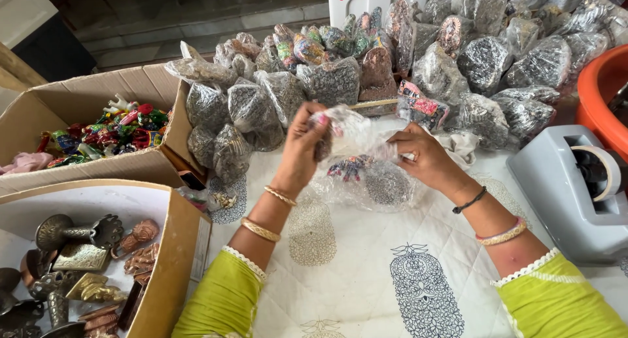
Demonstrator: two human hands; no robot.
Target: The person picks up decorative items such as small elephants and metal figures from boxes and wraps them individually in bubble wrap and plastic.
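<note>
beside hands, boxed figurines [104, 135] (metal, painted)

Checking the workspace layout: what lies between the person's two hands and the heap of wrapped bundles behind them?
In the head view, the left hand and right hand hold a clear plastic wrap. Behind it lie a wooden stick and a colourful wrapped figurine, then the heap.

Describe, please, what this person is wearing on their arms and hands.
Both arms have lime-green sleeves pushed above mid-forearm, edged with white scalloped trim. The left hand is bare, with two gold bangles on that forearm. The right hand is bare too, with a thin black thread at the wrist and a pinkish-gold bangle further up.
</note>
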